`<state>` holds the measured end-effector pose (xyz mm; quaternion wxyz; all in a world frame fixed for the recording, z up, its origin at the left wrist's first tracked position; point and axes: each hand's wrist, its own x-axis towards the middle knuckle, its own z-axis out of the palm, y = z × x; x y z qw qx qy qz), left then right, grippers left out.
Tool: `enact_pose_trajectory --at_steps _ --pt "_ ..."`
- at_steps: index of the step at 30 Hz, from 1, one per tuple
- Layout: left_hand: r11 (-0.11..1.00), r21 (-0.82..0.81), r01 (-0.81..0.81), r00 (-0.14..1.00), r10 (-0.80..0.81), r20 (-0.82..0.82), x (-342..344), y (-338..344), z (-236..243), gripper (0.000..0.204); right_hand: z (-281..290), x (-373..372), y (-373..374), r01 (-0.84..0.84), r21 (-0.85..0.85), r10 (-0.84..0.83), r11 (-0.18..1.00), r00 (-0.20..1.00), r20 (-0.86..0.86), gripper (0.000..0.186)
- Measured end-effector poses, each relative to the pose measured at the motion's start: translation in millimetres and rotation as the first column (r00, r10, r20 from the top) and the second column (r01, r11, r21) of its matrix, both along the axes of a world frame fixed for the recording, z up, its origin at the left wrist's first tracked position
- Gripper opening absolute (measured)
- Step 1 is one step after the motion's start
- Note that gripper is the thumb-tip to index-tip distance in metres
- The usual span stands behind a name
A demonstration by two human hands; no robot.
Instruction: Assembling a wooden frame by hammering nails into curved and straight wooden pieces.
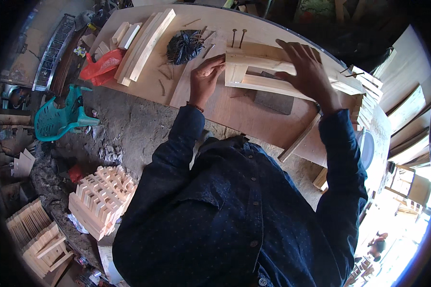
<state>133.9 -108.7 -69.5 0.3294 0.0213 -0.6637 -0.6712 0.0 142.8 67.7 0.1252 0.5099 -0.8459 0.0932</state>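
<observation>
A pale wooden frame [268,61] of long rails joined by short end pieces lies across the workbench. Two nails [243,37] stand up out of its left end, and more nails [353,74] stick out at the right end. My left hand [207,80] is closed against the frame's left end, its fingertips partly hidden by the wood. Over the middle of the frame, my right hand [307,69] is open with fingers apart and holds nothing. Under the frame sits a dark flat block [274,101].
On the plywood bench [196,88] lie a black plastic bag [184,47], loose nails, wooden strips [146,48] and a red bag [100,67]. A green plastic chair [62,115] stands at the left. Stacked wooden pieces [100,198] are on the floor. One stick [299,138] overhangs the bench's near edge.
</observation>
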Motion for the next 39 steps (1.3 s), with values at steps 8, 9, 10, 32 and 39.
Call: enact_pose_trajectory --at_steps 8,9,10,32,39 --pt "0.998 0.028 -0.047 0.997 0.045 0.064 -3.4 11.0 -6.8 0.029 -17.0 26.8 -66.1 0.06 0.0 -0.06 0.998 0.993 -0.097 0.081" --pt "0.997 0.058 -0.054 0.997 0.051 0.052 -3.4 11.8 -7.9 0.028 -19.5 25.9 -68.2 0.109 0.065 -0.104 0.992 0.992 -0.072 0.081" --pt "0.995 0.068 -0.069 0.996 0.065 0.056 -2.5 13.6 -9.1 0.025 -22.3 25.6 -69.2 0.117 0.074 -0.112 0.99 0.991 -0.075 0.08" --pt "0.979 0.113 -0.171 0.983 0.162 0.082 -4.4 27.1 -4.0 0.018 -15.8 22.9 -81.8 0.089 0.105 -0.073 0.991 0.986 -0.151 0.072" --pt "0.971 0.134 -0.198 0.98 0.196 0.029 -5.8 30.6 -6.7 0.02 -15.0 22.5 -80.8 0.075 0.098 -0.063 0.992 0.991 -0.115 0.074"
